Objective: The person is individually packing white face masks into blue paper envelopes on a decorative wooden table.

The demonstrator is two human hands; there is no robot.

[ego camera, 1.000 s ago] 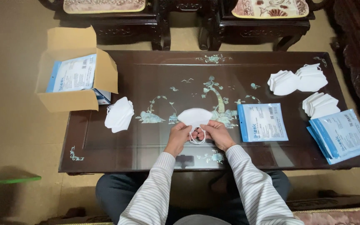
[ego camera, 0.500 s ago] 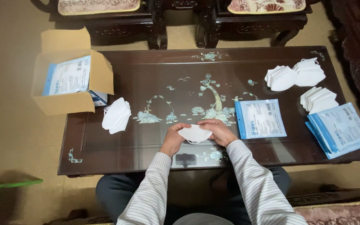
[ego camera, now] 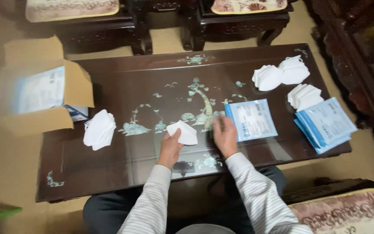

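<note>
Pinching a folded white mask [ego camera: 184, 132] over the dark inlaid table [ego camera: 122, 86], left hand [ego camera: 170, 145] grips its lower edge, while right hand [ego camera: 224, 135] lies open, empty, fingers touching the blue packet [ego camera: 254, 119].

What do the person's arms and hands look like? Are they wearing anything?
Both arms wear long, light sleeves with thin dark stripes, reaching to the wrists. The left hand and right hand are bare: no gloves, and no rings or watch that I can make out.
</note>
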